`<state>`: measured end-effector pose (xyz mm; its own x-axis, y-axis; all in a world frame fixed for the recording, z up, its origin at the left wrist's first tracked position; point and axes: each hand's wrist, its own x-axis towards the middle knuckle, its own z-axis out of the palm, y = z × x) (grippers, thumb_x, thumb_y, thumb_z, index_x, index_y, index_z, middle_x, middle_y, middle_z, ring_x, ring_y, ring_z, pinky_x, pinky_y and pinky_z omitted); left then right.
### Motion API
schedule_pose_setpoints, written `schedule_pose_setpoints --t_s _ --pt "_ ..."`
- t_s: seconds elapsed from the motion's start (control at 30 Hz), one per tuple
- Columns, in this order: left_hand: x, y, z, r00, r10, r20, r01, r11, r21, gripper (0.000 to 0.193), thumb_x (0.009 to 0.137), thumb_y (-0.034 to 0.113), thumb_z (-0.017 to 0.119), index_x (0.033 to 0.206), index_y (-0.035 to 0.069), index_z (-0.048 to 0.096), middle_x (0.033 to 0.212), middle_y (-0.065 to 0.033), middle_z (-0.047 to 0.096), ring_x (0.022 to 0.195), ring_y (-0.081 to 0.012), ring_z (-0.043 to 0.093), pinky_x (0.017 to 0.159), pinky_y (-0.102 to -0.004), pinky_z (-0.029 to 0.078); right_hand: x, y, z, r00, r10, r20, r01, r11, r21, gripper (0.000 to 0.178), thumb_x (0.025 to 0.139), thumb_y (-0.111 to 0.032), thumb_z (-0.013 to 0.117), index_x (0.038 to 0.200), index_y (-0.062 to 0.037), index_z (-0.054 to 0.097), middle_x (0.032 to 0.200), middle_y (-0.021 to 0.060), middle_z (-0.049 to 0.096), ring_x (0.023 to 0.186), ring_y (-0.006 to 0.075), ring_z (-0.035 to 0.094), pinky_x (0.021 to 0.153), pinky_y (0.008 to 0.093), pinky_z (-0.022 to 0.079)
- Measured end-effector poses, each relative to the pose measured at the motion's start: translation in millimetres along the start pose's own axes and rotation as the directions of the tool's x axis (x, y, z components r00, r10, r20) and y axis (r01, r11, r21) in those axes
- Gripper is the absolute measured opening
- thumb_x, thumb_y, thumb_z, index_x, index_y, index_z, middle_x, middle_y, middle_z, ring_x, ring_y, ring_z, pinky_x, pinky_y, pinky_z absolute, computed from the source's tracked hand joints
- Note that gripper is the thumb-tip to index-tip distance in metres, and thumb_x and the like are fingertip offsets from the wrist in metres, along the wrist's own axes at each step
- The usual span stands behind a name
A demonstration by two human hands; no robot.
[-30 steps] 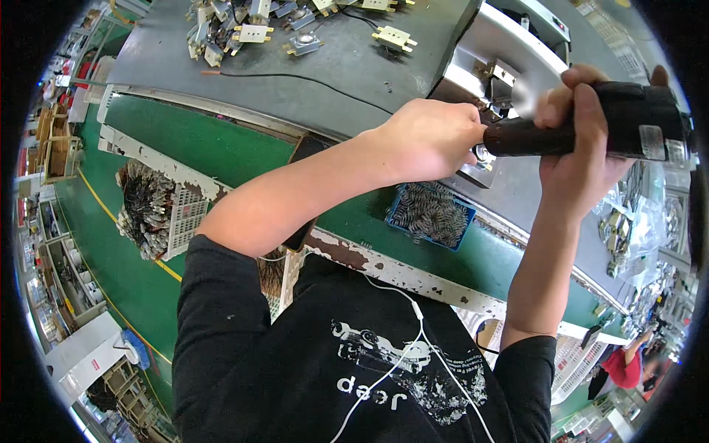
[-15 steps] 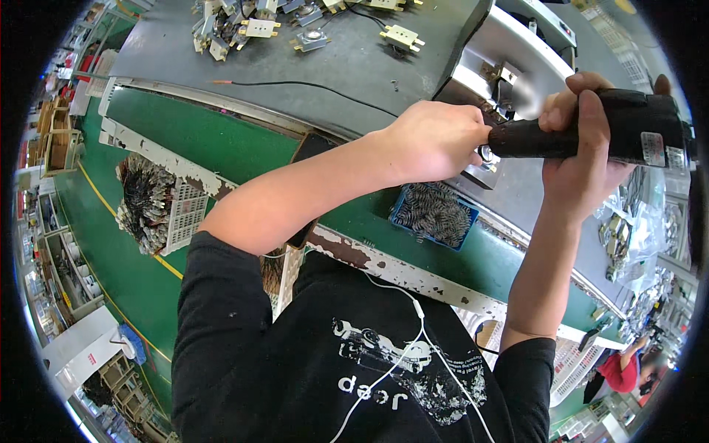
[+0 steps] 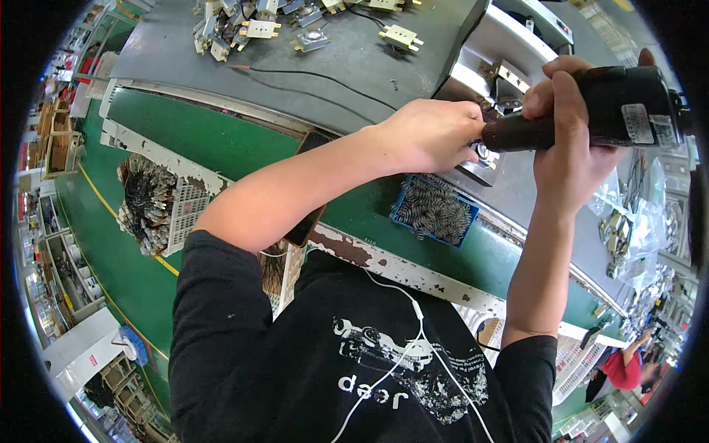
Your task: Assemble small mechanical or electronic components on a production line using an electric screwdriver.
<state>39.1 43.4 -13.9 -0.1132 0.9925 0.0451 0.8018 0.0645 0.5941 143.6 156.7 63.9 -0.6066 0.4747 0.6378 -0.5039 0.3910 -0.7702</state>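
Observation:
My right hand is wrapped round a black electric screwdriver, held roughly level with its nose to the left. At that nose my left hand is closed in a pinch; what its fingers hold is hidden. A thin black cable with a reddish-brown end runs out to the left from behind the left hand, above the bench. Just below the screwdriver's nose shows a small round metal part. Behind the nose stands a metal fixture with small parts in it.
Several switch-like parts with white blocks and brass tabs lie on the grey bench. A blue tray of metal springs sits below my hands. A dark phone-like slab lies beneath my left forearm. Another person is at far right.
The screwdriver and my right hand have shifted slightly up and left. The cable's free end has moved right and lifted, with a shadow now apart from it. My left hand has barely moved.

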Motion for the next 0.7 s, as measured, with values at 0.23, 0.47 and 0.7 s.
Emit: schedule_pose_setpoints --t_s 0.23,0.47,0.7 --pt "-1 -5 4 0.998 0.046 -0.041 -0.047 0.999 -0.013 0.035 0.09 0.031 0.067 0.109 0.002 0.061 0.112 -0.0115 0.06 0.104 -0.033 0.062 0.087 -0.0438 0.052 -4 5 4 0.998 -0.022 0.051 0.018 0.998 0.067 0.085 0.091 0.005 0.062 0.156 -0.007 0.009 0.099 0.0196 0.065 0.063 0.0138 0.059 0.06 0.0305 0.052" --pt "0 -3 2 1.0 0.015 -0.012 -0.016 1.0 -0.018 0.03 0.089 0.026 0.069 0.11 0.005 0.065 0.115 -0.0098 0.062 0.104 -0.031 0.064 0.088 -0.0424 0.053 -8 6 6 0.999 0.022 0.028 -0.023 0.999 0.024 0.088 0.091 0.005 0.062 0.157 -0.0116 0.008 0.107 0.0227 0.066 0.063 0.0136 0.059 0.06 0.0302 0.053" --pt "-3 -12 7 0.984 0.139 -0.109 -0.137 0.99 0.021 0.03 0.088 0.029 0.07 0.109 0.007 0.066 0.113 -0.0073 0.062 0.103 -0.0298 0.064 0.086 -0.041 0.054 2 10 -26 0.999 0.041 0.031 -0.04 0.999 -0.023 0.048 0.093 -0.009 0.061 0.135 0.0081 0.044 0.106 0.0245 0.067 0.062 0.015 0.059 0.061 0.0296 0.052"
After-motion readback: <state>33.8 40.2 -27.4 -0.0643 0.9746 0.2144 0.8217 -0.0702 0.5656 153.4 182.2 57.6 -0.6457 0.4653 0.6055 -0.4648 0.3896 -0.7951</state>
